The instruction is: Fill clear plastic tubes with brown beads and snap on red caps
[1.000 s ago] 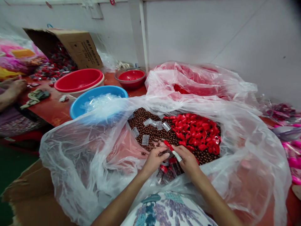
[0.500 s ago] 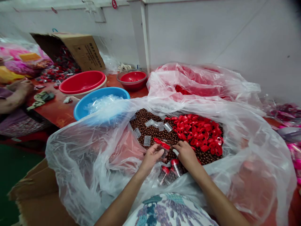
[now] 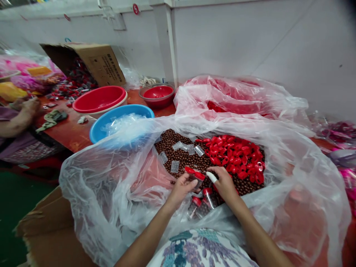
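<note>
My left hand (image 3: 181, 190) grips a small clear container (image 3: 197, 182) whose red lid (image 3: 194, 172) stands flipped open. Just to its right is my right hand (image 3: 224, 182), fingers curled down over the brown balls (image 3: 182, 142), with a white wrap on its thumb (image 3: 211, 177). Whether anything lies inside those curled fingers is hidden. Near my wrists, several red-capped containers (image 3: 209, 198) holding brown balls lie together. Empty clear containers (image 3: 175, 166) rest on the balls to the left. Beyond my right hand is a heap of red lids (image 3: 236, 155).
A large clear plastic sheet (image 3: 300, 167) surrounds the balls. To the left stand a blue basin (image 3: 96, 129) of clear pieces, a red basin (image 3: 97, 98) and a cardboard box (image 3: 107, 70). A co-worker's arm (image 3: 16, 120) shows at far left. Another bag (image 3: 250, 98) lies behind.
My left hand has shifted slightly right with the open container. My right hand has turned and drawn slightly right, showing more of the wrapped thumb.
</note>
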Motion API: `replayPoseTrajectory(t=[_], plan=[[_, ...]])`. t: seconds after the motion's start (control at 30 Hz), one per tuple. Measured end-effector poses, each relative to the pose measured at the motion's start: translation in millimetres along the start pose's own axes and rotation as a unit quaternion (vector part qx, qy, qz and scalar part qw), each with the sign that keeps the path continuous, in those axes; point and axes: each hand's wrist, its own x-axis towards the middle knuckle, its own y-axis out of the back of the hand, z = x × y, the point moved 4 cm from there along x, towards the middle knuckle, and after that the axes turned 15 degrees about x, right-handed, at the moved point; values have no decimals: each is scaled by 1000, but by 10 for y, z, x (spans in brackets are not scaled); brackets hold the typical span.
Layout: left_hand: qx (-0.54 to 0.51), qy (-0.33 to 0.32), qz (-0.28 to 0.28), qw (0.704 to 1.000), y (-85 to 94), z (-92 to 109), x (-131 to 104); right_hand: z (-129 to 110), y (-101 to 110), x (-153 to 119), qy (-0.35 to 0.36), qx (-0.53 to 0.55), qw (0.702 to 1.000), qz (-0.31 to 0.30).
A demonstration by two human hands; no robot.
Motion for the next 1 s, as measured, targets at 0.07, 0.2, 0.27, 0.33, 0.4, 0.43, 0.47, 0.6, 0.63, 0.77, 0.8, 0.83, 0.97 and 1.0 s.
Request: replayPoseTrajectory(t=[0.07, 0.2, 0.27, 0.33, 0.4, 0.43, 0.47, 0.6, 0.63, 0.77, 0.8, 0.83, 0.97, 1.0], plan=[[3, -1, 0, 1000, -10, 10, -1, -53, 64, -28, -11, 68, 997, 33], [15, 4, -2, 1000, -32, 21, 10, -166, 103, -85, -24, 230, 972, 39], [15, 4, -4, 1000, -43, 26, 10, -213, 94, -115, -1, 230, 973, 21], [2, 6, -6, 1000, -60, 32, 5, -255, 70, -154, 42, 193, 980, -2], [-20, 10, -3, 1000, -87, 43, -3, -289, 25, -204, 84, 142, 986, -27], [-34, 13, -1, 999, -106, 54, -7, -302, -1, -230, 97, 119, 988, -34], [-47, 14, 3, 999, -128, 68, -9, -312, -22, -254, 104, 102, 989, -31], [-113, 27, 9, 993, -222, 129, -11, -355, -58, -313, 116, 62, 991, -7], [-133, 35, 3, 990, -242, 137, -11, -367, -54, -318, 123, 52, 991, -7], [-166, 49, -12, 985, -263, 130, -16, -396, -15, -322, 149, 18, 988, -24], [-162, 45, -4, 986, -256, 122, -17, -401, -4, -324, 156, 14, 987, -28], [-159, 40, 4, 987, -251, 112, -18, -407, 5, -325, 160, 12, 986, -31], [-150, 21, 21, 988, -270, 75, -21, -424, 23, -313, 138, 43, 989, -36], [-143, 17, 21, 989, -279, 68, -20, -426, 25, -301, 120, 68, 990, -30]])
